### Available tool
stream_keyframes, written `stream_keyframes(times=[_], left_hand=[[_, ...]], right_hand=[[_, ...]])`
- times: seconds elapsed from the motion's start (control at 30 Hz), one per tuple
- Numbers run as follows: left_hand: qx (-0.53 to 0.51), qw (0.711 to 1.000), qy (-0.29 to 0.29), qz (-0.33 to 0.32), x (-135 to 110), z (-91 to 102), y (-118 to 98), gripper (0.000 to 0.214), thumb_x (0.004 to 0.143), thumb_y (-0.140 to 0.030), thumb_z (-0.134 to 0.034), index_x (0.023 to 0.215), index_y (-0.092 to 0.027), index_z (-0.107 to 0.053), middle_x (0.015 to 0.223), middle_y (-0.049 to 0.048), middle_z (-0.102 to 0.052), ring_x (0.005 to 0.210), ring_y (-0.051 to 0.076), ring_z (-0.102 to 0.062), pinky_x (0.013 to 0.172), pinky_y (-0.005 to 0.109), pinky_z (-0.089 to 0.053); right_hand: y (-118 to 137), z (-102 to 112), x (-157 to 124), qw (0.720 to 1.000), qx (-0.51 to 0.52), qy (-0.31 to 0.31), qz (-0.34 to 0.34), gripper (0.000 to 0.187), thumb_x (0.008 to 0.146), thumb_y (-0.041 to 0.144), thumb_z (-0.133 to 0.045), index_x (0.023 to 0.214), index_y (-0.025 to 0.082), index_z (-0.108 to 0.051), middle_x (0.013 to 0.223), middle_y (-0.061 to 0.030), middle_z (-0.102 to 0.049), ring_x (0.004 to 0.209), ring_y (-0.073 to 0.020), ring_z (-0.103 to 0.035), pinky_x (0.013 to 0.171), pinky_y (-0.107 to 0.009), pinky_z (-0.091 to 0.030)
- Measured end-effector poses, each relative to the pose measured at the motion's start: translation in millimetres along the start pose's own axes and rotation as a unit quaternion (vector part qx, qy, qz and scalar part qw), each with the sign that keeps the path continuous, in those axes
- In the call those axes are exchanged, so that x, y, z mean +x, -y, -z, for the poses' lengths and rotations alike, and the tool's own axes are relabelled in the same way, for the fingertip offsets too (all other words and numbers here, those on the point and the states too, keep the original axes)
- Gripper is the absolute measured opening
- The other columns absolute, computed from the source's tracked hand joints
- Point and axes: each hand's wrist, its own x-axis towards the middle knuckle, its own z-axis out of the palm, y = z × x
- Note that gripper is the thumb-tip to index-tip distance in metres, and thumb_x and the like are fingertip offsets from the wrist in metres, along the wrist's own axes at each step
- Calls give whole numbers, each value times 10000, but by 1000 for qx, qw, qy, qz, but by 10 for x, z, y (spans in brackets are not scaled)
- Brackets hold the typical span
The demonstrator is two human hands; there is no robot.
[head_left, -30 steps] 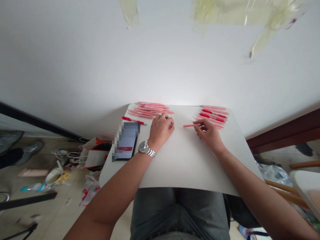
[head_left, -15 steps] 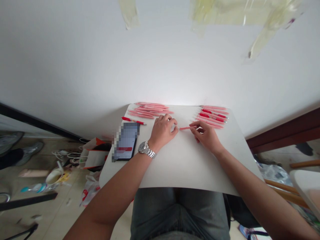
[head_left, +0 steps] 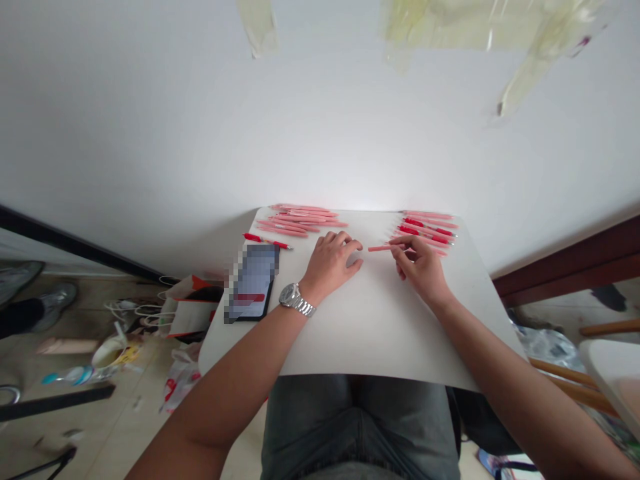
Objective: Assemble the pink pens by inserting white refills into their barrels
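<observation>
A pink pen is pinched in my right hand, its end pointing left over the white table. My left hand rests at the table's middle, fingers curved and thumb apart, with nothing visible between them; a gap parts it from the pen. Beyond it on the left lies a heap of pink pens. At the right is a second group, with pink pens and red pens side by side, partly behind my right hand.
A phone lies at the table's left, with a lone red pen just above it. The white wall closes off the far edge. Bags, a cup and a bottle clutter the floor at left.
My right hand has moved right and slightly away from me with the pink pen, toward the right group. My left hand has shifted a little right, its thumb and fingers now wider apart.
</observation>
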Motion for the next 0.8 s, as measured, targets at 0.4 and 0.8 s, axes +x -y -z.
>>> stream_keyframes(times=[0.4, 0.8], left_hand=[[-6, 1000, 0, -16, 2, -34, -14, 104, 991, -267, -643, 1010, -260, -745, 1048, 52, -685, 1017, 248, -577, 910, 420, -439], [8, 1000, 16, -11, 9, 21, 29, 188, 993, -177, -591, 1045, -272, -745, 1087, 44, -694, 1015, 250, -579, 917, 423, -428]], right_hand=[[-16, -11, 14, 1000, -3, -16, -2, 339, 948, 532, -688, 1057, 211, -695, 719, 26, -592, 483, -106, -563, 433, -244, -448], [-7, -1, 7, 1000, -4, -15, 2, 315, 953, 510, -686, 1054, 211, -698, 767, 21, -603, 487, -97, -557, 443, -249, -454]])
